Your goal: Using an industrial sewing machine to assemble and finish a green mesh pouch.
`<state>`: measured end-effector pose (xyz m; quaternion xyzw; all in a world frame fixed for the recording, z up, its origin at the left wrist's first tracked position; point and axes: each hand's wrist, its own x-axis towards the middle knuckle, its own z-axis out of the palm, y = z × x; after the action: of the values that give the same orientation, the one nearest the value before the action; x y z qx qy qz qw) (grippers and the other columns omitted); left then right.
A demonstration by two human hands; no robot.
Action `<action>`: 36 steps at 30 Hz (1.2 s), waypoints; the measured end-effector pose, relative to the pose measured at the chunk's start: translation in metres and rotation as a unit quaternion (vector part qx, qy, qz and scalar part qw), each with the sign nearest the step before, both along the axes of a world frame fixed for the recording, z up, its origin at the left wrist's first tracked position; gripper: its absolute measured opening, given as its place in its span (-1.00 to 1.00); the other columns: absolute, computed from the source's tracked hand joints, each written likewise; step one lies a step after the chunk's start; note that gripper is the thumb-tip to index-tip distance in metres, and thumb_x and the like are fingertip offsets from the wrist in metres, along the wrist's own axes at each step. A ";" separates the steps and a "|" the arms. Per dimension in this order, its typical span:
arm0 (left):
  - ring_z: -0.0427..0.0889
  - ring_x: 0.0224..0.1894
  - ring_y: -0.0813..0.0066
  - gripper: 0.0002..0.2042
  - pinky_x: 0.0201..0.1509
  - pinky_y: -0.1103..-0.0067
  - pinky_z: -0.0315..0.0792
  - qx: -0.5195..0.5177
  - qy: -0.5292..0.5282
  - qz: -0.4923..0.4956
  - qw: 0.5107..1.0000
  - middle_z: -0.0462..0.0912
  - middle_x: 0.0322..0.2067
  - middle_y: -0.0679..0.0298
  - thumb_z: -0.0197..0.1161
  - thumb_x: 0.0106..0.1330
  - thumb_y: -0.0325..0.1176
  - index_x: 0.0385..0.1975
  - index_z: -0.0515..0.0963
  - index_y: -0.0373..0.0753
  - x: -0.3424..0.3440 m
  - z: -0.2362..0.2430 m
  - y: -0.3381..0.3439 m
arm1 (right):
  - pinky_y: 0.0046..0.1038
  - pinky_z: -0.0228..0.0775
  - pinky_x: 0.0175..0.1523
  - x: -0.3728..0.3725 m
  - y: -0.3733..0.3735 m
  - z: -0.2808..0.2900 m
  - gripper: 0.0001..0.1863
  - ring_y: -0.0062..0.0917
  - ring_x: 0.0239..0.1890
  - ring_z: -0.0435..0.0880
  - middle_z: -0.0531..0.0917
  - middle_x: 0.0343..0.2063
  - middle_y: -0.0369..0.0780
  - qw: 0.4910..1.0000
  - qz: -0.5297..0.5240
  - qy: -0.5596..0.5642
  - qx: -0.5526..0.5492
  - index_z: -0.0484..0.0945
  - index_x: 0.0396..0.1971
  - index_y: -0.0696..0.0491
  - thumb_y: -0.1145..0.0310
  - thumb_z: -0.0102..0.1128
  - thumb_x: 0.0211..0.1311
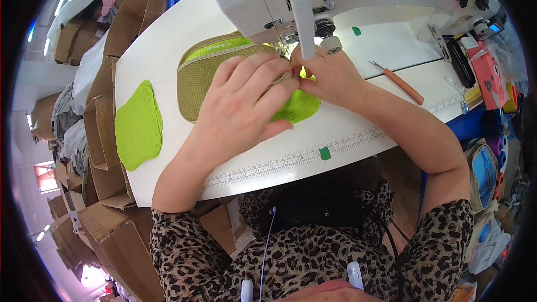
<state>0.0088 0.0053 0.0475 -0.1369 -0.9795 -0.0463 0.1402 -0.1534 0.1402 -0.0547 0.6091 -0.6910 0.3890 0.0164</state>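
An olive mesh fabric piece with lime-green parts point(193, 92) lies on the white sewing table, its right end under the needle area of a white sewing machine point(246, 3). My left hand point(240, 103) rests over the mesh, fingers spread and bent at the tips, thumb stretched out to the right. Beside the needle, my right hand point(333, 75) pinches the edge of this piece between thumb and fingers. Bright lime-green fabric point(302, 109) shows below both hands. The exact stitching spot is hidden behind my fingers and the machine head.
Lime-green cut panels point(140, 128) lie stacked at the table's left. An awl-like tool with an orange handle point(405, 86) lies right of my right hand. A printed ruler strip point(268, 166) follows the near edge. Cardboard boxes point(120, 240) crowd the left side.
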 end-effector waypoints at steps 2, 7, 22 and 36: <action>0.46 0.22 0.32 -0.58 0.21 0.38 0.35 -0.025 -0.009 0.031 0.999 0.48 0.11 0.24 0.35 0.06 -0.36 -0.03 0.50 -0.17 0.002 -0.013 0.001 | -0.26 0.50 -0.40 0.001 -0.001 -0.001 -0.78 -0.30 -0.51 0.69 0.64 -0.56 -0.26 1.000 0.007 -0.013 0.001 0.47 -0.31 -0.04 0.31 0.34 0.10; 0.59 0.05 0.39 -0.79 0.16 0.40 0.40 -0.052 0.114 0.004 0.992 0.61 -0.12 0.33 0.27 0.12 -0.41 -0.22 0.58 -0.18 -0.010 -0.017 -0.008 | -0.42 0.48 -0.43 -0.001 0.001 -0.001 -0.72 -0.46 -0.50 0.63 0.62 -0.35 -0.34 0.999 0.006 -0.010 0.051 0.47 -0.27 -0.02 0.37 0.39 0.07; 0.60 -0.30 0.40 -0.84 0.00 0.38 0.39 0.047 0.047 0.033 0.997 0.58 -0.44 0.38 0.31 0.10 -0.51 -0.34 0.54 -0.15 -0.006 -0.013 -0.008 | -0.25 0.53 -0.18 0.004 0.005 0.024 -0.74 -0.34 -0.32 0.69 0.61 -0.24 -0.30 0.988 0.075 -0.073 0.116 0.53 -0.18 -0.01 0.23 0.31 0.20; 0.61 -0.27 0.40 -0.78 0.08 0.31 0.35 0.053 0.063 0.120 0.989 0.58 -0.43 0.35 0.27 0.01 -0.53 -0.32 0.53 -0.14 -0.007 -0.017 0.007 | -0.28 0.54 -0.22 0.000 0.002 0.012 -0.88 -0.35 -0.32 0.69 0.62 -0.31 -0.32 0.997 0.059 -0.042 0.035 0.56 -0.23 -0.05 0.27 0.22 0.29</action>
<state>0.0015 0.0119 0.0304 -0.0137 -0.9742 -0.0725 0.2133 -0.1533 0.1426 -0.0424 0.6324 -0.6669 0.3900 -0.0571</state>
